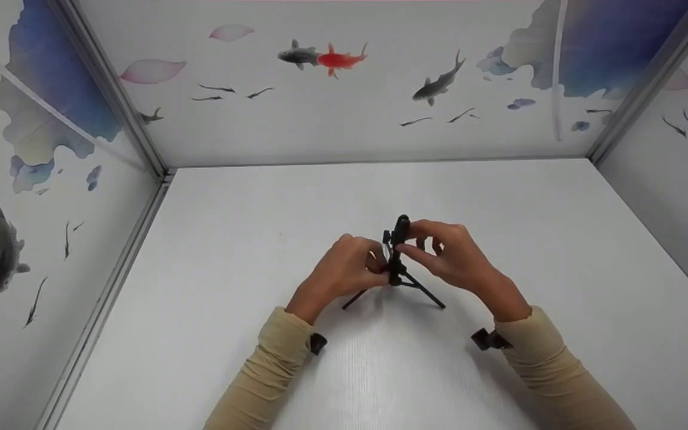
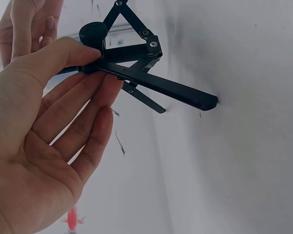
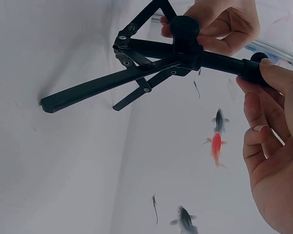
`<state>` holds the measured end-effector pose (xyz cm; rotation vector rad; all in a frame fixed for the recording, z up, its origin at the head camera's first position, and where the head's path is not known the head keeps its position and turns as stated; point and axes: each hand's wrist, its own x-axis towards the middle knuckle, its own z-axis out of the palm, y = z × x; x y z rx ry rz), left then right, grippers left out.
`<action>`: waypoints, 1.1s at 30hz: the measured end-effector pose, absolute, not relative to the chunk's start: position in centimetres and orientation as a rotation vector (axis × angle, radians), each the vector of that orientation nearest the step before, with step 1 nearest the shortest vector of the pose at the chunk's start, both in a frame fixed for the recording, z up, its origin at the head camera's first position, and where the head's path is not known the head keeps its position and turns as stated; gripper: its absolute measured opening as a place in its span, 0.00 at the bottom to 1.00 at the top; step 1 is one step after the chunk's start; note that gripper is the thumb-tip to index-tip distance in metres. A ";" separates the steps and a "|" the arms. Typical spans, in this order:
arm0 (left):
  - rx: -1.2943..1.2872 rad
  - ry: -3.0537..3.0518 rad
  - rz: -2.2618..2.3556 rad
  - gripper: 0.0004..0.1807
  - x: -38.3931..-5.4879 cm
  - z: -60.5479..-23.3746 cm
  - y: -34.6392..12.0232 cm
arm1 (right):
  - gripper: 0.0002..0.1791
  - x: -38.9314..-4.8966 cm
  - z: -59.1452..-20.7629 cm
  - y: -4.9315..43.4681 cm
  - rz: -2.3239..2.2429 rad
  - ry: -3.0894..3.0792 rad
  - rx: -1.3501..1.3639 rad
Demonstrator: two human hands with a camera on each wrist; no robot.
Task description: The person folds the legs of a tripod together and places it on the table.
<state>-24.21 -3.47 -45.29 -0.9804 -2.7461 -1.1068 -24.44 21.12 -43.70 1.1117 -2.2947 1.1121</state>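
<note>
Head | black tripod | points up (long axis near vertical)

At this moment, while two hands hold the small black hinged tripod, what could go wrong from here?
First, the left hand grips the small black hinged tripod near where its slim straight legs meet; if these fold suddenly, fingertips might get pinched.

Second, the right hand pinches the tripod's upper end, above the legs, so a sideways pull could perhaps tip it or scrape the legs across the flat white tabletop.
</note>
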 end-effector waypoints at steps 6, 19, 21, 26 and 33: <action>-0.986 -2.741 -1.129 0.05 -24.2 -45.2 -3.5 | 0.14 -24.3 -43.5 21.1 1.116 -2.305 1.107; -0.988 -2.755 -1.123 0.04 -24.2 -45.1 -3.5 | 0.14 -24.3 -43.5 21.1 1.115 -2.282 1.121; -0.986 -2.756 -1.116 0.05 -24.1 -45.0 -3.5 | 0.14 -24.3 -43.5 21.1 1.115 -2.279 1.119; -0.989 -2.746 -1.121 0.05 -24.1 -45.0 -3.5 | 0.14 -24.4 -43.5 21.2 1.108 -2.283 1.118; -0.986 -2.732 -1.124 0.04 -24.1 -45.1 -3.4 | 0.14 -24.5 -43.6 21.3 1.092 -2.293 1.107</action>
